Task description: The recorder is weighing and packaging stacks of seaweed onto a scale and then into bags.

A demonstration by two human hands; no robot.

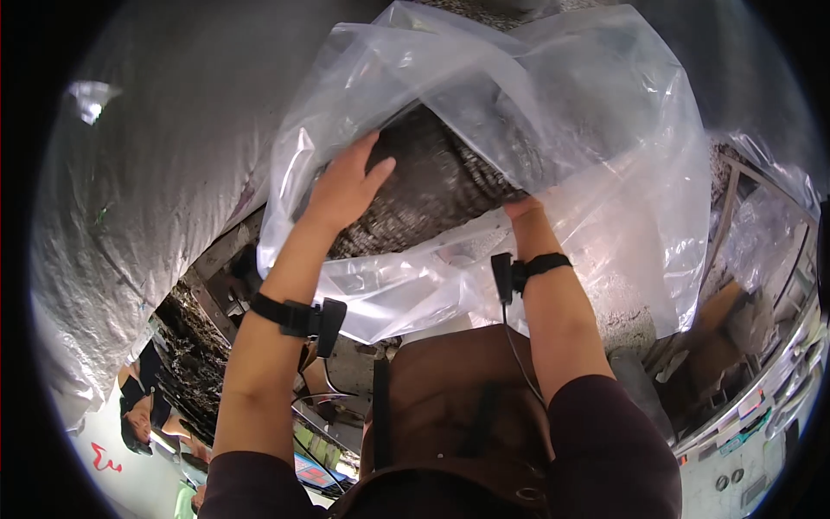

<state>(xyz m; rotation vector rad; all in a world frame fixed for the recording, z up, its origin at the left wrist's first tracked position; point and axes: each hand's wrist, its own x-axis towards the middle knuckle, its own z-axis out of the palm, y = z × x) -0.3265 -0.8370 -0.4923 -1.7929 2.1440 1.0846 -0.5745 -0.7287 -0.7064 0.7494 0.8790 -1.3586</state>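
Observation:
A large clear plastic bag (616, 123) is spread out before me with its mouth gaping. Inside it lies a dark, wrinkled bundle (428, 175) that looks shiny in places; its material is hard to tell. My left hand (347, 185) rests at the bundle's left side, index finger and thumb apart, beside the bag's left edge. At the bundle's right end is my right hand (526, 206), its fingers mostly hidden behind the bundle and the film, so its grip does not show. Black straps with small devices circle both wrists.
Grey sheeting (162, 149) hangs on the left. At the right a metal frame (726, 201) stands near more crumpled clear plastic (765, 233). Dark, dirty debris (191, 331) lies at lower left. Other people (139, 415) are visible at the lower left rim. A cable (519, 357) hangs from my right wrist device.

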